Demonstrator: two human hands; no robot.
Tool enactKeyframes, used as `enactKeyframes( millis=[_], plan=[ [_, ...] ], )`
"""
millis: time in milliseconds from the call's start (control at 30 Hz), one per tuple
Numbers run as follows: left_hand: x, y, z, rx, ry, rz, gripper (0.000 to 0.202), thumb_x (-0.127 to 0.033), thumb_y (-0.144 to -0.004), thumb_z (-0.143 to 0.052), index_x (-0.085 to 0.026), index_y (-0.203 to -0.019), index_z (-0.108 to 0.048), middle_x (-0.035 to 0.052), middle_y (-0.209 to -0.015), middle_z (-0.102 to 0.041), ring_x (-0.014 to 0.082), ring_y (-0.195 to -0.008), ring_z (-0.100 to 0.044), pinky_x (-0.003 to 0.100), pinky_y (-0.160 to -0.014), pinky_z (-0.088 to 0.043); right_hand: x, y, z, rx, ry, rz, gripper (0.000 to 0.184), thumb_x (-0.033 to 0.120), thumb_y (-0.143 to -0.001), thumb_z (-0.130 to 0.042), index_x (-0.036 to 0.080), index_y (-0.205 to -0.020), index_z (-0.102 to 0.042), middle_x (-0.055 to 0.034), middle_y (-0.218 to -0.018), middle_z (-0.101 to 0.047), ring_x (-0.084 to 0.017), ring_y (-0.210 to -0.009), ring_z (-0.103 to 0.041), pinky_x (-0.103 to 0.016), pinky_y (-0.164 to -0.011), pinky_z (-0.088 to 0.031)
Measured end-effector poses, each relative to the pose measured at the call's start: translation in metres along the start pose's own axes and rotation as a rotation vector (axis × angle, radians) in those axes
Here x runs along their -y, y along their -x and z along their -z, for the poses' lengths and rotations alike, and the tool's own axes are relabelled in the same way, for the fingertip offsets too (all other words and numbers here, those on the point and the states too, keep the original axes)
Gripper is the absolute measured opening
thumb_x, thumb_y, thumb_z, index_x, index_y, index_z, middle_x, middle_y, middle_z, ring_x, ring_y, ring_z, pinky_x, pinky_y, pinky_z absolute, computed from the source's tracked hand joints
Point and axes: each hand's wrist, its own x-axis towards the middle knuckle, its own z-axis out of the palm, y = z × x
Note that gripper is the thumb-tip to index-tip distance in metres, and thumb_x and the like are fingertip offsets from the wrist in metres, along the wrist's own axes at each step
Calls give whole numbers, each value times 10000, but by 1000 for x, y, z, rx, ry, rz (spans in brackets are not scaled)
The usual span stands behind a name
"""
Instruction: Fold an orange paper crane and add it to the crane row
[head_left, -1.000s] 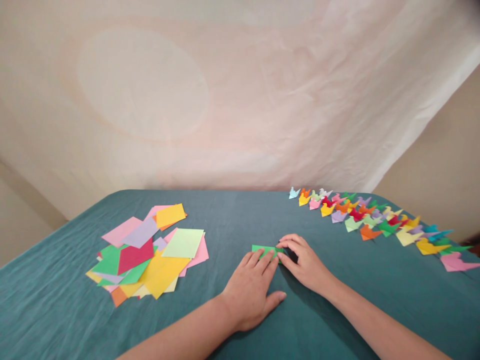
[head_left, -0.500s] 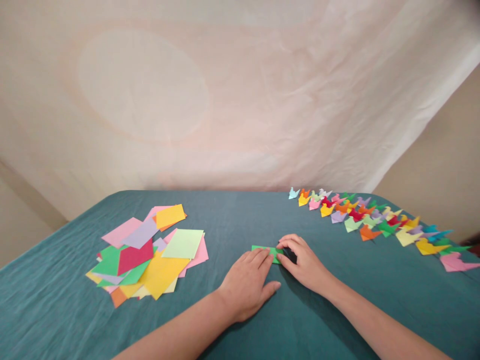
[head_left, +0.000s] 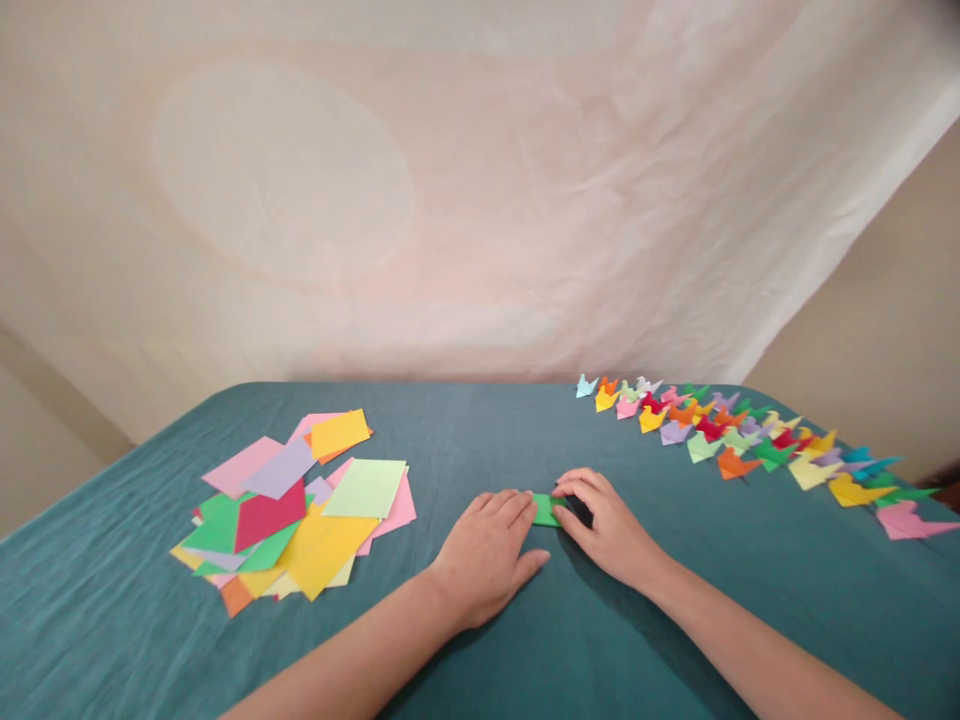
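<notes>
A small folded piece of green paper (head_left: pixel 545 510) lies flat on the cloth between my hands. My left hand (head_left: pixel 491 555) rests palm down with its fingers laid out over the paper's left part, thumb apart, hiding that end. At the right end, my right hand (head_left: pixel 604 520) pinches the paper's edge between curved fingers and thumb. Only the middle strip of the green paper shows.
A loose pile of coloured paper squares (head_left: pixel 322 550) lies to the left. Rows of folded paper birds (head_left: pixel 739 463) in many colours stand at the right. Teal cloth (head_left: pixel 480 430) covers the table, and a pale fabric sheet (head_left: pixel 480 200) hangs behind it.
My left hand has slid slightly left along the green paper, now covering its left end. My right hand keeps its pinch in nearly the same place.
</notes>
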Motion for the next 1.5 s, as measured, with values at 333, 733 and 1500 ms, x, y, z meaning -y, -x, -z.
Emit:
enactKeyframes(
  millis=[333,733,1500],
  plan=[
    [2,0,7,12,-29,-41,413,-232,-891,-323,-195,-1296,-399,50,-1333,-443,201,-1196,-388,351,-989,-268,23,4,6,139,161,246,355,38,-823,-447,227,-1075,-610,-41,-1010,-626,-175,-961,-521,-364,-872,-381],
    [2,1,10,36,-74,-54,418,-272,-915,-282,-184,-1314,-370,58,-1354,-417,203,-1218,-359,357,-982,-256,35,9,6,215,500,378,303,68,-834,-429,140,-1084,-586,-112,-1007,-616,-207,-944,-549,-367,-861,-413],
    [2,-1,9,17,-101,-64,416,-306,-922,-289,-183,-1306,-392,64,-1345,-435,200,-1209,-386,344,-974,-267,41,11,14,279,662,242,250,-2,-792,-450,129,-831,-660,-100,-853,-636,-216,-826,-577,-349,-763,-380]
  ],
)
